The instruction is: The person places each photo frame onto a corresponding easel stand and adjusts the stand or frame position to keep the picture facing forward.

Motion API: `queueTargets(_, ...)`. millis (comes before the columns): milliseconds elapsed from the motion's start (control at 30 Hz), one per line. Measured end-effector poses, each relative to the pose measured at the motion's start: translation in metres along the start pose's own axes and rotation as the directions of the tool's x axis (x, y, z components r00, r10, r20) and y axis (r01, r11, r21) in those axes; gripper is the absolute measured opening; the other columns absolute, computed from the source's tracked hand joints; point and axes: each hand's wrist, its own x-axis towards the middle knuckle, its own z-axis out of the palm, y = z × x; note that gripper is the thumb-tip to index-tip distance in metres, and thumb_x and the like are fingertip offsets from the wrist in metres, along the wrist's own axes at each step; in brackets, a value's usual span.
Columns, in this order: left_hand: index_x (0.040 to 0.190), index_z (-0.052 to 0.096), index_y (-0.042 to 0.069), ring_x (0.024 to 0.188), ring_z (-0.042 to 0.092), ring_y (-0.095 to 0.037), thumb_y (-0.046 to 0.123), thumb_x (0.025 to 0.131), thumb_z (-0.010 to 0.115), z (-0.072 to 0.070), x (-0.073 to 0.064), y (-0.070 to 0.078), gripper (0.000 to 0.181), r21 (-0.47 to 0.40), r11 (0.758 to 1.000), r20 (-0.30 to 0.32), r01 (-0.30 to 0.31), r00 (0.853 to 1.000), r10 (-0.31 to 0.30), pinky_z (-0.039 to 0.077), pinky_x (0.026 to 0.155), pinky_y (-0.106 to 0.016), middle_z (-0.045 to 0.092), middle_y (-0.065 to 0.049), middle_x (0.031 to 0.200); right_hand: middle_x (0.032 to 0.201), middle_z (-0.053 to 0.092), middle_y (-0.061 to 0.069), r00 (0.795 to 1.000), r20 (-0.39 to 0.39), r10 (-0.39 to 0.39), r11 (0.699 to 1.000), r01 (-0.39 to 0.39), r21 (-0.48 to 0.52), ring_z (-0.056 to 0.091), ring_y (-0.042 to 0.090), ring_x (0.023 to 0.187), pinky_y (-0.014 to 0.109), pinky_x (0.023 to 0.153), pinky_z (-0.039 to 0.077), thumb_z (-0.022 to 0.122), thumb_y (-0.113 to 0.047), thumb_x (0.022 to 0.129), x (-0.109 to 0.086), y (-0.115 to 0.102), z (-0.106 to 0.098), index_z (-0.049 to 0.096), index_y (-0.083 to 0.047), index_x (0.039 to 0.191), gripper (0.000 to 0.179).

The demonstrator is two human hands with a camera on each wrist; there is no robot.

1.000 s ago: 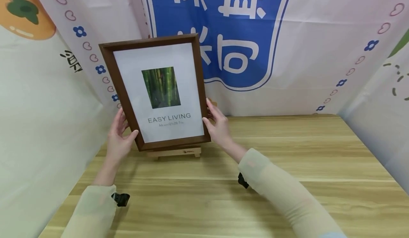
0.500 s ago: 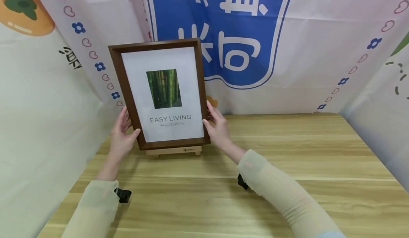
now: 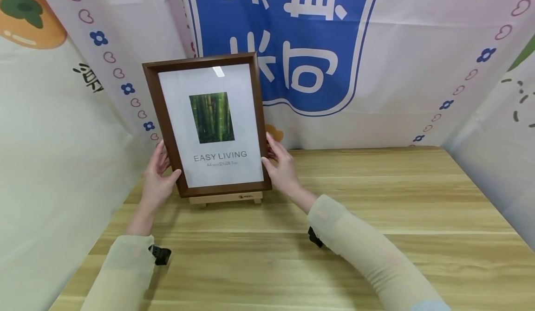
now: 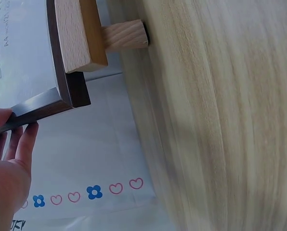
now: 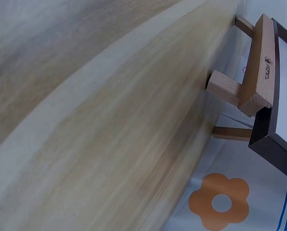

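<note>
A brown picture frame [image 3: 211,130] with a bamboo photo and "EASY LIVING" print stands on a small wooden easel [image 3: 225,198], leaning slightly back. Its bottom edge is at the easel's front ledge, seen close up in the right wrist view as a ledge [image 5: 259,72] on short legs. My left hand [image 3: 158,183] holds the lower left side, thumb in front and fingers behind, as the left wrist view of that hand [image 4: 11,178] also shows. On the lower right side, my right hand [image 3: 284,169] grips the frame with thumb in front; its other fingers are partly hidden behind.
The easel stands on a wood-grain table [image 3: 376,218], near its back left part. Behind the table hangs a white cloth backdrop [image 3: 401,79] with a blue panel [image 3: 317,37] and white characters. Another cloth [image 3: 62,162] borders the left side.
The frame's top has come down and shifted slightly right, and its bottom has settled against the easel ledge. Both hands keep their hold. A light reflection now shows on the frame's front.
</note>
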Motion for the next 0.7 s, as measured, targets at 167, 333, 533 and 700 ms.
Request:
queueTargets(167,0.156,0.018,0.015,0.138,0.031,-0.037,-0.019,0.086,0.058,0.000,-0.002,0.011,0.088,-0.025,1.000,0.005,-0.006,1.000,0.006,0.034,0.109,-0.048,0.024,-0.015,0.157,0.138,0.048,0.023,1.000,-0.006,0.006,1.000,-0.006,0.002,0.057,0.037,0.111,0.036,0.093,0.051,0.063,0.010,0.088,0.001,0.000,0.000,0.039,0.003,0.146,0.063)
queueTargets(333,0.156,0.017,0.010,0.139,0.027,-0.041,-0.020,0.086,0.056,0.002,-0.002,0.023,0.085,-0.042,0.999,0.015,-0.009,1.000,0.010,0.030,0.110,-0.051,0.020,-0.018,0.158,0.139,0.048,0.022,1.000,0.012,0.027,1.000,-0.027,-0.012,0.056,0.035,0.113,0.034,0.094,0.051,0.063,0.008,0.090,0.002,0.000,-0.003,0.037,0.000,0.147,0.064)
queueTargets(533,0.156,0.018,0.015,0.134,0.038,-0.038,-0.012,0.088,0.061,-0.002,-0.002,0.003,0.085,0.026,1.000,0.017,0.008,1.000,-0.009,0.043,0.102,-0.030,0.027,-0.015,0.156,0.144,0.043,0.017,0.986,0.119,0.118,0.991,-0.109,-0.081,0.052,0.033,0.118,0.044,0.095,0.049,0.063,-0.005,0.094,-0.002,0.002,-0.012,0.029,-0.009,0.153,0.068)
queueTargets(700,0.156,0.015,0.013,0.124,0.044,-0.045,-0.002,0.089,0.066,-0.006,-0.016,-0.005,0.086,0.080,0.997,0.068,0.003,0.998,-0.009,0.052,0.086,-0.022,0.035,-0.027,0.148,0.145,0.038,0.021,0.952,0.240,0.192,0.976,-0.158,-0.153,0.053,0.038,0.115,0.051,0.090,0.050,0.070,-0.010,0.090,-0.021,0.000,-0.020,0.020,-0.014,0.156,0.082)
